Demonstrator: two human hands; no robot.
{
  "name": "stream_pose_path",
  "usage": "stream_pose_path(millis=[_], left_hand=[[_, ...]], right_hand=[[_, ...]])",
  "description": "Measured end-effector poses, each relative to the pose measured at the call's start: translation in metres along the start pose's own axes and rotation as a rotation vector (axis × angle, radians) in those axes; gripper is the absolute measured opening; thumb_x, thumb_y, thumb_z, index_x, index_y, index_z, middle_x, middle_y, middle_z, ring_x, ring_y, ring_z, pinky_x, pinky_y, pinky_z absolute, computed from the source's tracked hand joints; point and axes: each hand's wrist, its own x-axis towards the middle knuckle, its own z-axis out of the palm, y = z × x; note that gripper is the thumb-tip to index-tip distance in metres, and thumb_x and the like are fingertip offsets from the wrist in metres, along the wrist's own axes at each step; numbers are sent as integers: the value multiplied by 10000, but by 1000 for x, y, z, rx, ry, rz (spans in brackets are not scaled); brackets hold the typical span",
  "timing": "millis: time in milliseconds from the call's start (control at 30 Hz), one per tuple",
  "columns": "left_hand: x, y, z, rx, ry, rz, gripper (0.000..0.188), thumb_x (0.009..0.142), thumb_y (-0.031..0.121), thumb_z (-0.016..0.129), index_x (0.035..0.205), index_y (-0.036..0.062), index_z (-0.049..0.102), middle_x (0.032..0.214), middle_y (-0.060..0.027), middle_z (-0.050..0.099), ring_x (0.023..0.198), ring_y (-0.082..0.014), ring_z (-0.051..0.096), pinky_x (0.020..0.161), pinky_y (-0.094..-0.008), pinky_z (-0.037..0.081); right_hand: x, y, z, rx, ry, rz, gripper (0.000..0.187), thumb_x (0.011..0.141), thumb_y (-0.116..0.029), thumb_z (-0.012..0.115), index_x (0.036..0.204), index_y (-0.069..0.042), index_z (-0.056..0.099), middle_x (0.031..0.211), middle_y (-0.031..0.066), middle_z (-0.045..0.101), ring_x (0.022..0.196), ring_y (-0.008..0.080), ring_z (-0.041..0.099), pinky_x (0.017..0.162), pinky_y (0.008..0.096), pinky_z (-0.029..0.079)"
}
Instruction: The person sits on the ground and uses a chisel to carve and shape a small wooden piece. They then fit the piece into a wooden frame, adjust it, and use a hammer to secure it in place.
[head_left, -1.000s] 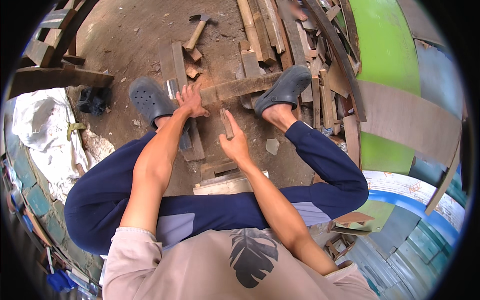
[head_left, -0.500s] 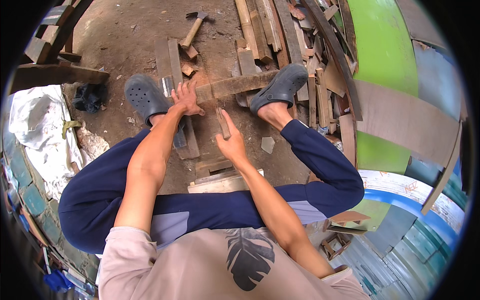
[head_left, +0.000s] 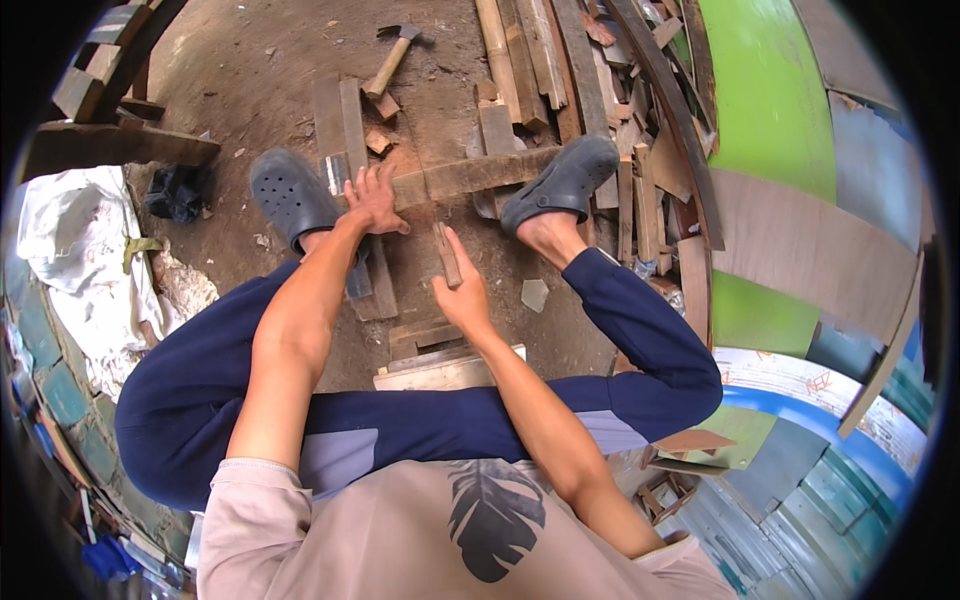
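Note:
A wooden plank (head_left: 470,175) lies crosswise between my feet, resting on other boards. My left hand (head_left: 373,199) presses on its left end, fingers spread. In my right hand (head_left: 466,300) is the wooden handle of a handsaw (head_left: 447,255), held just on the near side of the plank. The saw's blade shows edge-on, only as a thin dark line across the wood, so how deep it sits is hidden. My left shoe (head_left: 290,195) is beside my left hand, and my right shoe (head_left: 563,182) rests at the plank's right end.
A claw hammer (head_left: 393,62) lies on the dirt floor ahead, near small wood offcuts (head_left: 379,141). Long timber pieces (head_left: 522,65) and scraps are piled at the right. White sacking (head_left: 85,250) and a black plastic bag (head_left: 178,193) lie at the left. A low wooden block (head_left: 450,368) is near my legs.
My right hand, with the handsaw, sits very slightly nearer to me. My left hand stays on the plank. The whole view has shifted a little.

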Motion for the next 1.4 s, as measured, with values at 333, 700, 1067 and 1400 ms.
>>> stream_pose_path(millis=[333,700,1067,1400], left_hand=[[-3,-9,5,-10,-5,26,1422,605,521,920,1614,114,4,1650,-259,55,1535,-468,-73,1192,-662,-27],[11,-15,12,42,97,3,1409,599,571,906,1619,167,23,1640,-225,116,1533,-465,-3,1190,-672,35],[5,-10,16,49,116,21,1413,597,626,886,1617,128,44,1629,-226,141,1530,-461,18,1184,-671,44],[-2,6,41,-66,607,101,1342,745,907,533,1614,15,32,1668,-274,37,1558,-413,-41,1215,-630,-29]], right_hand=[[-70,-5,-13,-76,-69,-54,792,821,18,546,1576,-123,355,1422,238,578,1340,355,553,1075,384,450],[-68,-72,-45,-149,-105,100,767,830,-48,600,1561,-144,385,1231,278,660,1083,410,673,931,413,513],[-152,-113,-82,-176,-20,15,701,847,-20,584,1528,-63,422,960,249,717,757,366,711,738,375,543],[-172,-100,-104,40,166,7,648,853,28,582,1490,-4,472,1172,249,709,951,185,705,834,308,531]])
